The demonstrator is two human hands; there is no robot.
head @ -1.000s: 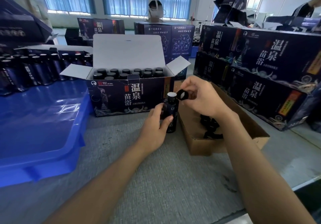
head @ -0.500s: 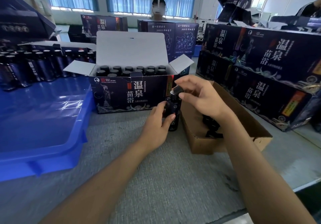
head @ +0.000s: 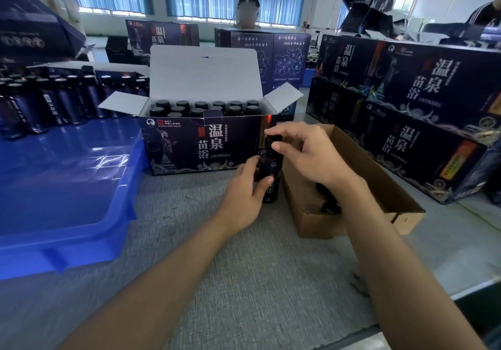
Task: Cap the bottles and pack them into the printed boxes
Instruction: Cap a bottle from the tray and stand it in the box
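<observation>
Counter (head: 244,282): grey mat carrying the whole line; a knocked bottle would likely roll toward its right edge.
Tray (head: 67,200): blue, at the left edge, well clear of the work.
Box (head: 189,146): printed, lid open, toward the far edge, with two rows of capped bottles inside. Its raised front tab could snag the next bottle going in.
Carton (head: 320,222): brown, right of the box, holding loose caps; its near wall crowds the working hand.
Right hand (head: 311,157): fingers pinching the cap from above.
Left hand (head: 244,195): fingers wrapped round the bottle's middle, steadying it; a loose hold would let it spin under the twist.
Bottle (head: 273,191): upright mid-counter, between box and carton, apparently resting on the mat.
Cap (head: 272,143): black, on the bottle's mouth. Whether it sits square cannot be told; cocked, it could cross-thread and leak in the box.
</observation>
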